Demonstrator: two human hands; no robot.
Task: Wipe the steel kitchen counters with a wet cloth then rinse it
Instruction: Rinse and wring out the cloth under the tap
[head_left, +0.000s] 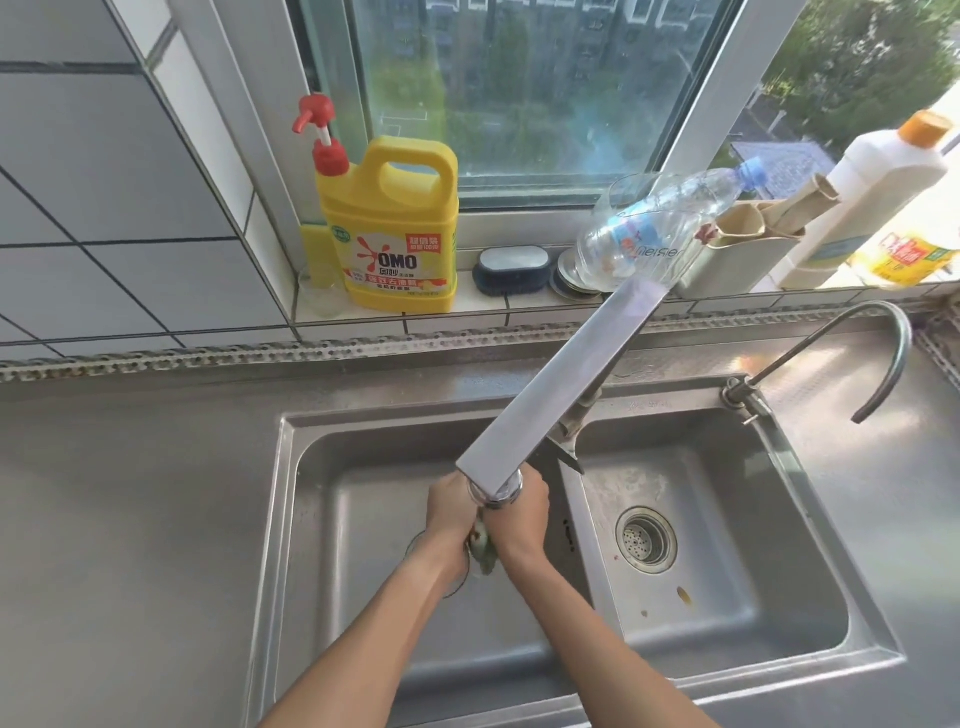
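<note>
Both my hands are pressed together over the left basin of the steel double sink (291, 519), right under the outlet of the flat steel faucet (550, 395). My left hand (449, 512) and my right hand (519, 512) are closed around a small wet greenish cloth (483, 548). Only a bunched part of it shows between and below the palms. The faucet head hides the fingertips. I cannot tell whether water is running. The steel counter (130, 493) spreads to the left of the sink.
A yellow detergent jug with a red pump (389, 228), a scrub brush (511, 267), an empty plastic bottle (654, 228), a holder with rolled cloths (743, 254) and a white bottle (872, 192) stand on the window sill. A thin curved tap (883, 353) rises at the right; the right basin has a strainer drain (645, 540).
</note>
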